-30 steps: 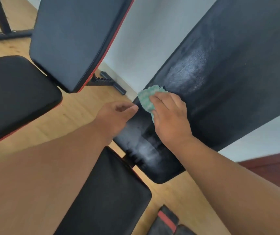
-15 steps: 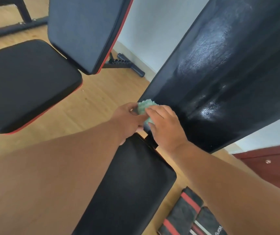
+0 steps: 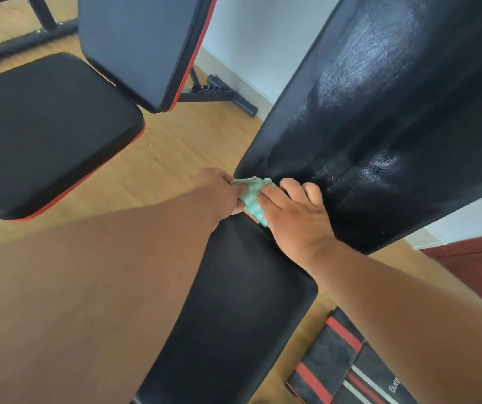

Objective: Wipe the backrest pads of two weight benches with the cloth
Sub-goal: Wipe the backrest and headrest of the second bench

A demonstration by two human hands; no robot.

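Head view: the left hand (image 3: 219, 191) and right hand (image 3: 295, 211) are both holding the crumpled green-and-white cloth (image 3: 253, 196), fingers curled onto it, at the lower edge of the glossy black inclined backrest pad (image 3: 379, 126). A second black, red-trimmed backrest pad (image 3: 143, 45) is standing well apart, upper left.

1. A light wooden floor (image 3: 158, 158) is seen under everything.
2. Two black benches are stood on it, one on the left with a seat (image 3: 44, 129) edged in red, and one nearer with a seat (image 3: 234, 310).
3. Black bars of a bench frame (image 3: 222, 96) are laid on the floor by the white wall.
4. Dark bags with red stripes (image 3: 336, 363) are laid on the floor at the lower right.
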